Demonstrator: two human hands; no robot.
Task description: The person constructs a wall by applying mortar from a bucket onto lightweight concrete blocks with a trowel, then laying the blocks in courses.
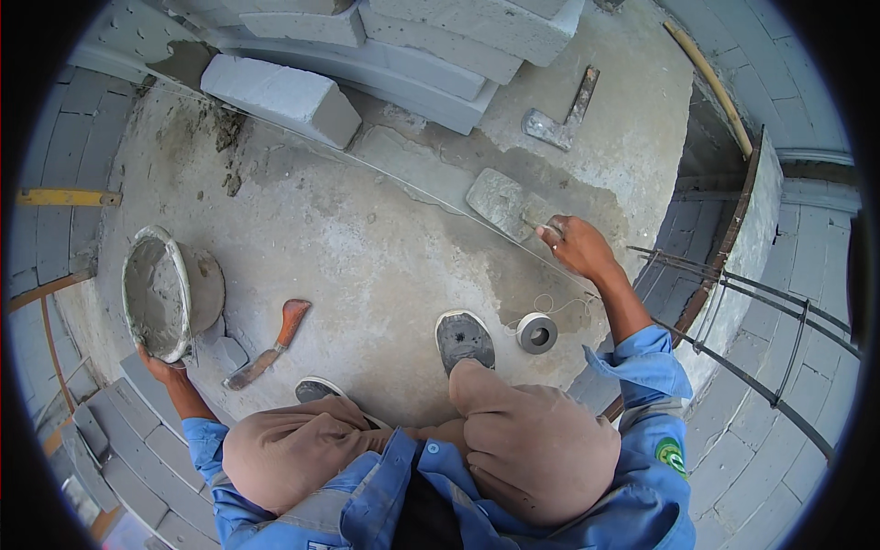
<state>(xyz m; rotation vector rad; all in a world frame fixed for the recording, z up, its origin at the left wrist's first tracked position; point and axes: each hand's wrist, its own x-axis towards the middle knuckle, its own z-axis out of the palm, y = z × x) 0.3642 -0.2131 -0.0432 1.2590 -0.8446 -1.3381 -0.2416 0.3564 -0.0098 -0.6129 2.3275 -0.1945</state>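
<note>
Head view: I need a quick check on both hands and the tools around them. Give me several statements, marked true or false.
1. The right hand grips the trowel by its handle. True.
2. The red-handled knife lies on the concrete floor. True.
3. The left hand holds the knife. False: it touches the bucket.
4. The hammer lies beyond the trowel. True.
5. The roll lies left of the knife. False: it lies to its right.

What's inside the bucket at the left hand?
Grey, mortar-like paste shows inside the tilted bucket. The paste covers whatever lies beneath it, so the bottom can't be seen.
</note>
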